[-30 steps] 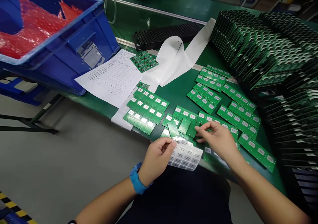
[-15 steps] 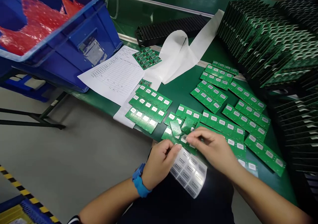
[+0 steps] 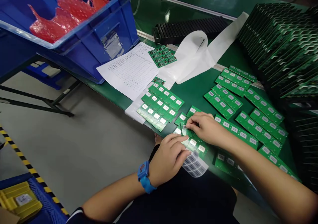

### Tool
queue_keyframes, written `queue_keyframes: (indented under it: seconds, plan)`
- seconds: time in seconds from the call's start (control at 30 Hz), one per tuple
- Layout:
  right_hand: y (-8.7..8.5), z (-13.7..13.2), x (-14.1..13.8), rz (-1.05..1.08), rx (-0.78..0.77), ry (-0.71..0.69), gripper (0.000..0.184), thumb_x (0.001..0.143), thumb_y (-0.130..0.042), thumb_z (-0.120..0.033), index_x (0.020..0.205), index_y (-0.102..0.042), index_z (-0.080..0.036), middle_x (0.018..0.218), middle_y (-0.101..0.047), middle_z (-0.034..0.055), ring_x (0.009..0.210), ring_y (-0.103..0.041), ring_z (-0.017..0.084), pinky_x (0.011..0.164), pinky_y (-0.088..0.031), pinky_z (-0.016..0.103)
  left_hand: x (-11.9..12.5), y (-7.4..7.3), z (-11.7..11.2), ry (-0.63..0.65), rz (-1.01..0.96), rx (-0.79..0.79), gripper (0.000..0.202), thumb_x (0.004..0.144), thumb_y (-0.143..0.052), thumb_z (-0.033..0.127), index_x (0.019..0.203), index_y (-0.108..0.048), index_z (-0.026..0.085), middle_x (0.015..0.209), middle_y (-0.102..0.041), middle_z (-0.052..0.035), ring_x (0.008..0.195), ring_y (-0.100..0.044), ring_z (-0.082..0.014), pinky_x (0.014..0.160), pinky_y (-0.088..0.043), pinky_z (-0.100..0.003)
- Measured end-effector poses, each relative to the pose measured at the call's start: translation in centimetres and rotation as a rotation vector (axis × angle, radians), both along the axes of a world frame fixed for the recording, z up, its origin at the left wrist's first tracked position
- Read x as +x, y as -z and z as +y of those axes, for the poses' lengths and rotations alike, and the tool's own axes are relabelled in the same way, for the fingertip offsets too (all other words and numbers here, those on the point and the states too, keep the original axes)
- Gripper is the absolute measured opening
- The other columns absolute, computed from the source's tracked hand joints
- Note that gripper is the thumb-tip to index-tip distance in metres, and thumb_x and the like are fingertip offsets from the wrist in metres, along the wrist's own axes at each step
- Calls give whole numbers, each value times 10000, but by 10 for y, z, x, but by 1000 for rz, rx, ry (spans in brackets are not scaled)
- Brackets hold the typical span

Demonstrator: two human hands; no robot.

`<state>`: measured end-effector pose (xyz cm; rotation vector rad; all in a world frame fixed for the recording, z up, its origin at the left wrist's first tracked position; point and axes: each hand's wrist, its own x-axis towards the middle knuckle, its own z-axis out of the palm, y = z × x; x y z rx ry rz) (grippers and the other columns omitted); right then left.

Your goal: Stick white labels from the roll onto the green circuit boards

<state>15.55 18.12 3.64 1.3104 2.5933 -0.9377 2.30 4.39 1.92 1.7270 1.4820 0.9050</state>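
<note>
My left hand (image 3: 170, 156), with a blue band at the wrist, is closed on a sheet of printed labels (image 3: 195, 166) that curls down from the thumb. Its outstretched fingertips reach the edge of the circuit boards. My right hand (image 3: 205, 127) pinches a small label (image 3: 184, 127) between thumb and forefinger, right at a small green circuit board (image 3: 183, 132). That small board lies on top of labelled board strips, partly hidden by both hands. Just beside them is a group of green board strips (image 3: 162, 101) bearing white labels.
More labelled strips (image 3: 258, 128) cover the right of the green table. Upright boards fill black racks (image 3: 275, 48) at the right. Farther back lie a printed form (image 3: 130, 70), white backing paper (image 3: 191, 60), a black rack (image 3: 188, 28) and a blue bin (image 3: 86, 48) holding red bubble wrap.
My right hand has brought the label over to the small board. My left hand has moved up to the boards, lowering the label sheet. The view has shifted left.
</note>
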Motion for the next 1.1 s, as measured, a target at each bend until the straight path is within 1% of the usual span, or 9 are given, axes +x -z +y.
queue_keyframes:
  seconds: [0.27, 0.47, 0.6, 0.67, 0.7, 0.8, 0.87, 0.93, 1.1]
  plan:
    - [0, -1, -4, -73, 75, -18, 187, 823, -505, -248, 695, -633, -199, 723, -594, 24, 784, -516, 183, 729, -309, 324, 2, 6, 4, 76, 172, -54, 193, 908, -443, 281, 768, -535, 184, 1276, -542, -32, 1269, -341, -212, 1049, -318, -381]
    - [-5, -24, -10, -188, 531, -183, 197, 838, -482, -230, 701, -608, -166, 736, -558, 66, 787, -488, 234, 722, -292, 375, 4, 7, 5, 65, 195, -14, 186, 902, -451, 274, 779, -550, 176, 1190, -593, -69, 1234, -386, -228, 1024, -351, -405]
    - [-15, -29, -1, -189, 733, -73, 201, 847, -483, -305, 849, -596, -139, 789, -571, 101, 801, -499, 268, 744, -311, 415, 4, 5, 8, 20, 117, 8, 165, 897, -460, 254, 777, -547, 180, 1178, -598, -79, 1213, -417, -226, 1008, -368, -414]
    - [-22, -30, 11, -42, 672, 59, 221, 843, -498, -345, 898, -592, -153, 817, -593, 88, 824, -521, 255, 776, -334, 414, 3, 3, 8, -39, 33, 19, 142, 898, -457, 234, 794, -540, 186, 1138, -614, -78, 1180, -453, -213, 987, -390, -400]
    - [-25, -31, 17, 50, 562, 113, 217, 845, -498, -353, 909, -592, -169, 832, -604, 75, 831, -536, 238, 783, -356, 397, 3, 2, 8, -71, -10, 25, 125, 898, -456, 221, 809, -538, 188, 1115, -621, -76, 1155, -473, -206, 970, -404, -393]
    - [-32, -41, 33, 257, 33, 174, 187, 843, -505, -360, 933, -599, -226, 893, -626, 37, 842, -576, 182, 750, -435, 314, 2, -1, 7, -134, -107, 38, 90, 892, -455, 184, 851, -535, 192, 1067, -627, -68, 1078, -522, -193, 927, -432, -378]
    - [-33, -51, 38, 313, -220, 187, 170, 836, -518, -359, 923, -607, -245, 913, -627, 25, 852, -585, 169, 739, -462, 291, 1, -2, 6, -148, -139, 51, 96, 890, -449, 164, 875, -539, 193, 1038, -630, -64, 1034, -541, -189, 912, -438, -377]
    - [-31, -59, 38, 339, -286, 224, 140, 831, -526, -343, 854, -617, -239, 881, -623, 23, 839, -586, 169, 749, -466, 298, 2, -2, 4, -151, -149, 65, 110, 889, -443, 148, 889, -543, 195, 1003, -634, -62, 999, -554, -187, 890, -447, -371]
    - [-25, -67, 35, 392, -176, 304, 143, 819, -551, -308, 744, -647, -234, 844, -609, 20, 803, -578, 157, 745, -455, 296, 4, 0, 0, -108, -128, 80, 81, 868, -509, 176, 940, -541, 195, 960, -637, -48, 929, -584, -170, 822, -474, -315]
